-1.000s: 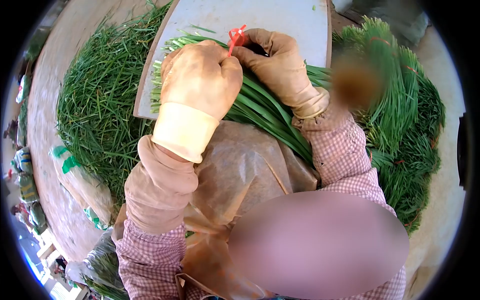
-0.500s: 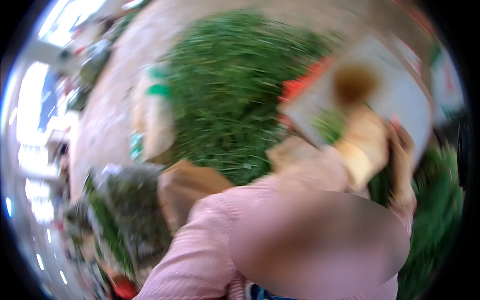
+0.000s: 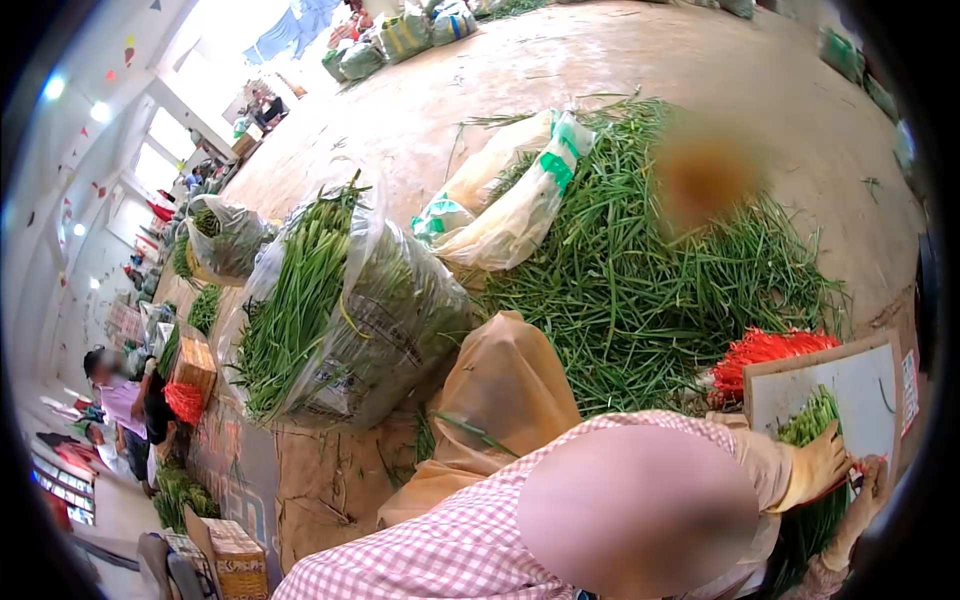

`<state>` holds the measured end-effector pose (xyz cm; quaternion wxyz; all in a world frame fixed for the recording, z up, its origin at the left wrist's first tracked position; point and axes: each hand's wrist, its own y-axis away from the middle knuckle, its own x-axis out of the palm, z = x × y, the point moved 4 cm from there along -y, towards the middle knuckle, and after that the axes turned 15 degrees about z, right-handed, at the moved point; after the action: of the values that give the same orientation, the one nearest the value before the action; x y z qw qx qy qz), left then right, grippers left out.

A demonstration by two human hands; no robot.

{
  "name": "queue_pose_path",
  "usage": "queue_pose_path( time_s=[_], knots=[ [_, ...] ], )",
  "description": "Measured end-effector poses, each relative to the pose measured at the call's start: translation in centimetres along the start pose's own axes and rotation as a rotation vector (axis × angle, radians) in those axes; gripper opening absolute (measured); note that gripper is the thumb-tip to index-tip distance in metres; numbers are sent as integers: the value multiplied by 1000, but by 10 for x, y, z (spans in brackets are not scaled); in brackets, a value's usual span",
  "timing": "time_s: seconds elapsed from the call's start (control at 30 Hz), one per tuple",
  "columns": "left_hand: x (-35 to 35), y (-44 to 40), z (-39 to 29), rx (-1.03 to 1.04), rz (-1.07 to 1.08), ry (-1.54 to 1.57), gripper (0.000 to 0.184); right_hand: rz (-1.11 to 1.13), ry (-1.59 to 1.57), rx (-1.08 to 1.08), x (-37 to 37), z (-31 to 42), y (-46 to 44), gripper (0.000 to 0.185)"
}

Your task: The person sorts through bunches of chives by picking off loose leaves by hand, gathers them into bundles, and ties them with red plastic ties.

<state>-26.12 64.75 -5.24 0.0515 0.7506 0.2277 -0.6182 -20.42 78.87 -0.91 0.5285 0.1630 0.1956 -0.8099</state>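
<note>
Floor [image 3: 620, 60] is stretching, pale brown, behind everything else. A heap of loose greens [image 3: 640, 280] is spreading over it, blades lying every way. Left of the heap, a clear plastic bag [image 3: 400, 300] is standing stuffed with greens, and pale, green-taped wrapping [image 3: 520, 215] is lying between the two. Tan plastic sheeting [image 3: 505, 375] is bulging in front of the person's checked sleeve. At the lower right, a white-topped counter [image 3: 860, 395] is showing, and a pile of red ties [image 3: 770, 357] is sitting just beside its corner.

On the counter, a bunch of greens [image 3: 812, 415] is lying with its pale cut ends pointing up the view. Its long axis is running roughly top to bottom, the leaves trailing between the forearms. The gloved left hand [image 3: 815, 465] is clamping the bunch; the right hand [image 3: 868, 490] is resting close beside, near a scrap of red [image 3: 857, 473]. Whether it is gripping anything, I cannot tell.
</note>
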Motion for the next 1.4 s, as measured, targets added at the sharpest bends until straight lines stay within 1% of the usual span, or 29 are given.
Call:
queue_pose_path(
  time_s=[0.03, 0.1, 0.13, 0.17, 0.27, 0.3, 0.33, 0.4, 0.47, 0.53, 0.6, 0.63, 0.7, 0.73, 0.8, 0.87, 0.93, 0.97, 1.0, 1.03, 1.1, 1.13, 1.2, 1.23, 1.3, 1.37, 1.4],
  knots=[
    [-3, 1, 2, -69, -48, 23, 37, -7, -50, -4, 3, 11, 6, 24],
    [-7, -9, 13, -113, -50, 42, 38, -11, -252, -14, 2, 26, 28, 23],
    [-4, -11, 15, -141, -37, 56, 39, 41, -380, 12, 15, 46, 48, 21],
    [0, -14, 13, -135, -28, 59, 39, 68, -384, 41, 31, 48, 70, 21],
    [8, -35, 20, -154, 137, 52, 46, 171, -233, 126, 75, 44, 120, 21],
    [12, -30, 13, -148, 114, -28, 46, 195, -219, 155, 82, 42, 128, 21],
    [18, -26, 8, -136, 128, -22, 46, 203, -211, 173, 86, 41, 130, 21],
    [8, -23, 16, -187, -70, 136, 44, 213, -195, 173, 92, 41, 127, 21],
    [-9, -21, 27, -188, -127, 161, 49, 232, -191, 164, 97, 40, 122, 21],
    [-76, 5, 35, 76, 740, 359, 68, 250, -184, 163, 100, 39, 116, 21],
    [-71, -24, 30, 34, 977, 407, 86, 273, -176, 173, 103, 37, 114, 21],
    [-74, -33, 20, 118, 725, 104, 85, 279, -171, 178, 103, 36, 113, 21],
    [-69, -47, 16, 195, 450, -174, 85, 289, -149, 178, 102, 38, 110, 21],
    [-50, -47, 26, 191, 596, 10, 90, 283, -138, 174, 100, 38, 108, 21],
    [-42, -34, 38, 196, 890, 362, 101, 258, -120, 162, 94, 40, 106, 21],
    [-56, -17, 40, 160, 872, 311, 100, 230, -103, 146, 90, 40, 101, 21],
    [-78, 0, 46, 214, 688, 331, 96, 198, -75, 113, 82, 41, 91, 21],
    [-73, 4, 52, 238, 393, 480, 101, 182, -55, 99, 78, 42, 89, 21],
    [-77, 12, 56, 222, 398, 479, 101, 161, -36, 90, 73, 45, 85, 21],
    [-97, 19, 57, 301, 119, 587, 111, 139, -18, 82, 69, 49, 84, 21],
    [-125, 27, 54, 372, -182, 682, 121, 107, 18, 70, 64, 59, 81, 21],
    [-138, 30, 50, 364, -408, 676, 129, 106, 35, 66, 61, 63, 79, 21],
    [-150, 44, 53, 350, -645, 655, 138, 118, 36, 48, 70, 71, 75, 21],
    [-146, 55, 61, 346, -635, 774, 141, 129, 41, 45, 73, 73, 74, 21],
    [-112, 79, 81, 221, -477, 947, 143, 148, 37, 46, 86, 79, 73, 21],
    [-106, 76, 92, 298, -187, 1428, 143, 176, 42, 29, 95, 79, 70, 21],
    [-107, 77, 96, 276, -52, 1653, 143, 182, 43, 18, 97, 79, 70, 21]
  ],
)
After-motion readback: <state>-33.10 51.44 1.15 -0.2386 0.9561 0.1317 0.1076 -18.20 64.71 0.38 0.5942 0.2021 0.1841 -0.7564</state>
